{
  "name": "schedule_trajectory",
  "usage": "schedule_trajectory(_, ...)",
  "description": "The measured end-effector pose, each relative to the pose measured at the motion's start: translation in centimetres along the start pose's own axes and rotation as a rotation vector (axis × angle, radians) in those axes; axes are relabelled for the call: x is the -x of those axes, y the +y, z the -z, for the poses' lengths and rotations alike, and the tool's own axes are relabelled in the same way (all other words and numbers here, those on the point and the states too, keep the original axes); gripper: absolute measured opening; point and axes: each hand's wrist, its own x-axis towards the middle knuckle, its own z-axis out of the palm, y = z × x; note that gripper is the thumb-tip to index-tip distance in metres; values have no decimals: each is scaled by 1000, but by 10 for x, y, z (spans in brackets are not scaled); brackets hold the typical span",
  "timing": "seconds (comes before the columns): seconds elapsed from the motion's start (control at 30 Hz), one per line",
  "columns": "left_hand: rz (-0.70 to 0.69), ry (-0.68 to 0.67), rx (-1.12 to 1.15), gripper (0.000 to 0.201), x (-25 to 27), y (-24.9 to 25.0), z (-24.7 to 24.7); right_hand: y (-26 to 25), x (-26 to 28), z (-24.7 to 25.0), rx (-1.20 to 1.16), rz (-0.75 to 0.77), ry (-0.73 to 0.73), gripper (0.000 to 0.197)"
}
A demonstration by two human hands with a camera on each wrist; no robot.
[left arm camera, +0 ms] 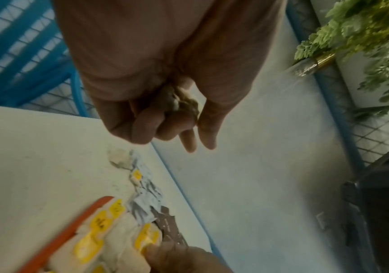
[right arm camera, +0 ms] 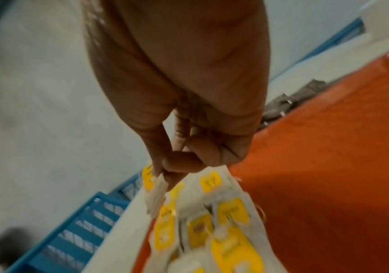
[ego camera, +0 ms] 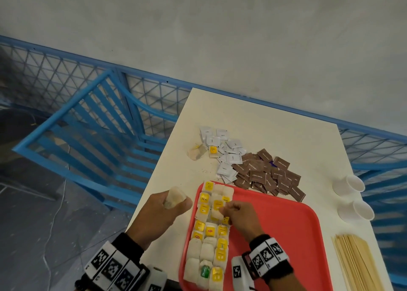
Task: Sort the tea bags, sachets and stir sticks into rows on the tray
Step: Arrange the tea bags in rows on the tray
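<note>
The tea bags [ego camera: 209, 231] lie in tight rows along the left side of the red tray [ego camera: 286, 235]. The right hand [ego camera: 239, 217] pinches one tea bag [right arm camera: 157, 192] by its edge just above those rows. The left hand [ego camera: 170, 205], over the table [ego camera: 253, 114] left of the tray, is closed around a bunch of tea bags [ego camera: 175, 197]. Setting the pinched bag down could nudge its neighbours out of line, or snag a string. White sachets [ego camera: 224, 150], brown sachets [ego camera: 266, 174] and stir sticks [ego camera: 356, 262] wait off the tray.

Grey wall [ego camera: 220, 37] behind blue mesh fence [ego camera: 55, 70]; blue chair [ego camera: 88, 125] by white table [ego camera: 253, 119]; plant [left arm camera: 364, 37].
</note>
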Motion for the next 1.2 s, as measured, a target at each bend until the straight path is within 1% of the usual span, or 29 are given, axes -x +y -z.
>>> schedule_trajectory(0.13,26,7,-151,32,2,-22,11,22,-19,-16,55,-79,8,31)
schedule_trajectory(0.2,38,-1,-236,44,0,-28,12,28,-24,-21,93,-85,24,43)
schedule_trajectory(0.23,35,-15,-263,51,-1,-30,11,29,-26,-24,124,-82,41,45)
schedule_trajectory(0.3,18,-28,-320,63,-3,-36,8,31,-28,-29,200,-74,77,40)
schedule_trajectory(0.4,4,-56,-364,68,-8,-42,3,28,-26,-32,338,-53,127,26)
schedule_trajectory(0.47,24,-69,-303,70,-9,-41,1,25,-21,-32,409,-4,174,24)
schedule_trajectory(0.53,102,-73,-146,65,-7,-35,-1,24,-17,-34,471,106,175,19)
schedule_trajectory(0.57,165,-80,-39,62,-7,-31,-2,25,-17,-36,503,161,134,16)
schedule_trajectory(0.67,356,-113,303,70,-8,-22,-1,32,-17,-41,604,239,-45,25)
schedule_trajectory(0.7,396,-123,402,72,-9,-19,0,34,-16,-41,642,251,-78,27)
schedule_trajectory(0.77,437,-149,560,75,-9,-15,2,30,-12,-41,680,262,-75,31)
schedule_trajectory(0.8,445,-164,613,75,-10,-12,3,23,-8,-39,672,281,-58,33)
schedule_trajectory(0.87,453,-201,676,70,-10,-7,3,0,8,-32,601,369,-15,26)
schedule_trajectory(0.93,453,-231,705,64,-10,-3,1,-30,30,-23,420,490,32,18)
schedule_trajectory(1.0,444,-244,718,52,-9,-1,-3,-57,56,-18,258,564,46,15)
schedule_trajectory(1.07,409,-239,732,43,-9,0,-11,-74,73,-18,244,557,30,15)
schedule_trajectory(1.13,360,-243,713,40,-8,1,-20,-76,80,-22,281,516,27,18)
schedule_trajectory(1.2,310,-278,666,40,-7,3,-28,-71,78,-24,264,505,64,15)
